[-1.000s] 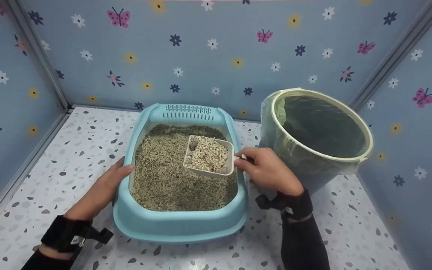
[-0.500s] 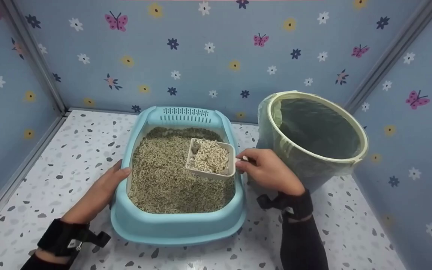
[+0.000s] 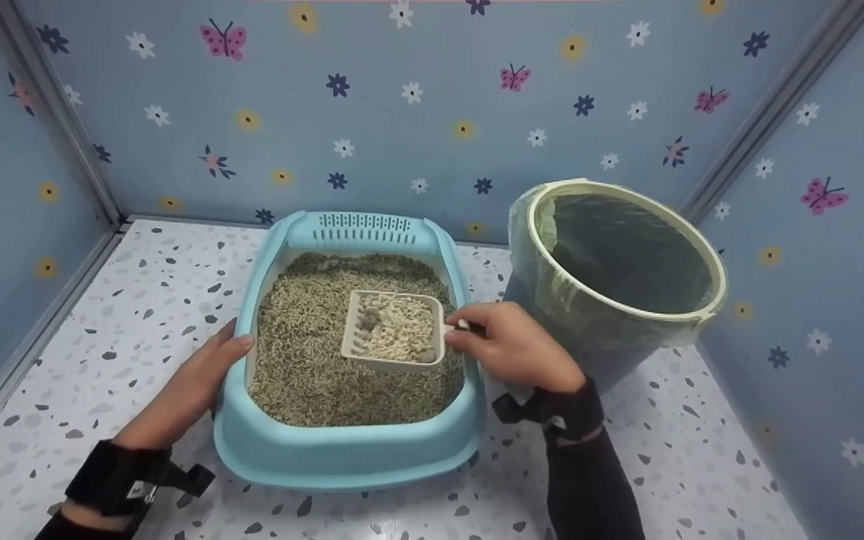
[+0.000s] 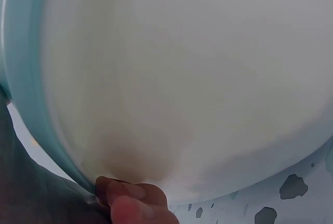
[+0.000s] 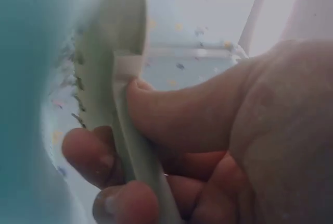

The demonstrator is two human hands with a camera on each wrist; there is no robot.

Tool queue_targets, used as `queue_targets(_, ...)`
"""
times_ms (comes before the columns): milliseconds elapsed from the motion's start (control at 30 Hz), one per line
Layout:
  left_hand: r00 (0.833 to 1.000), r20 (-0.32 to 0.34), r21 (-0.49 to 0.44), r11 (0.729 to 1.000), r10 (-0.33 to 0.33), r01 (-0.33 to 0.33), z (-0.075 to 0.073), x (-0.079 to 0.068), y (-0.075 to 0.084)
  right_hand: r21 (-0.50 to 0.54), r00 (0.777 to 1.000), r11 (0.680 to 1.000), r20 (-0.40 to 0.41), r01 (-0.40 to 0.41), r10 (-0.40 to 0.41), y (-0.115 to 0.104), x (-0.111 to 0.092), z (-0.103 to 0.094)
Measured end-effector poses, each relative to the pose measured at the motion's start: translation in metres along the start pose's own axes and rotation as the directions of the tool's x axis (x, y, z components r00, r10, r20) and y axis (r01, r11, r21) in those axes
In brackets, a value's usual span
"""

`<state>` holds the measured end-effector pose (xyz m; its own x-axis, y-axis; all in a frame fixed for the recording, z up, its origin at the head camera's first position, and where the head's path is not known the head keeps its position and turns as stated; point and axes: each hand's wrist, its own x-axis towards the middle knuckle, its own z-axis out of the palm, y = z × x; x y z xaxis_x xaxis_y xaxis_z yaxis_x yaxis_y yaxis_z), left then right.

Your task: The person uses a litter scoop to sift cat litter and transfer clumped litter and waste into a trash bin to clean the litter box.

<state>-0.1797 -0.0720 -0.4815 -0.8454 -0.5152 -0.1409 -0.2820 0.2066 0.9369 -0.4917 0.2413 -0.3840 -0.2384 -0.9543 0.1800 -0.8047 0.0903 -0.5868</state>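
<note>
A pale slotted litter scoop (image 3: pixel 393 364) hangs level over the right half of a blue litter box (image 3: pixel 349 456), which is filled with grey-brown pellet litter (image 3: pixel 304 360). Light pellets and a darker clump lie in the scoop, and some slots show at its left side. My right hand (image 3: pixel 518 346) grips the scoop's handle; in the right wrist view the thumb lies along the handle (image 5: pixel 143 161) with fingers curled round it. My left hand (image 3: pixel 188 382) holds the box's left rim, thumb on top; fingers (image 4: pixel 140 198) curl beneath against the outer wall in the left wrist view.
A bin (image 3: pixel 597 304) lined with a thin greenish bag stands close to the box's right side. Blue flower-and-butterfly panels (image 3: pixel 402 45) rise behind and at both sides. The speckled white surface (image 3: pixel 132 300) lies under everything.
The scoop and my right hand have moved left and slightly toward me. The scoop has levelled, and its light pellets are spread lower with slots now visible. My left hand stays on the rim.
</note>
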Motion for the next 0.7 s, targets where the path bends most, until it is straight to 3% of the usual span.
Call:
queue_targets(100,1.0,0.007,-0.005,1.0,-0.01,0.01,-0.002,0.001,0.002,0.015,0.999,1.0,0.027,0.026,-0.027,-0.002,0.001,0.002)
queue_targets(333,1.0,0.013,-0.031,1.0,-0.001,0.001,0.0,0.0,0.001,-0.016,0.999,0.999,0.001,-0.041,0.041,-0.005,0.0,0.004)
queue_targets(600,1.0,0.015,-0.022,1.0,0.01,-0.009,0.0,-0.001,0.001,-0.047,0.999,0.999,-0.034,-0.005,0.003,-0.009,-0.002,0.005)
queue_targets(700,1.0,0.017,-0.002,1.0,0.014,-0.014,-0.001,-0.001,0.001,-0.035,1.0,0.999,-0.006,0.011,-0.011,-0.01,-0.001,0.006)
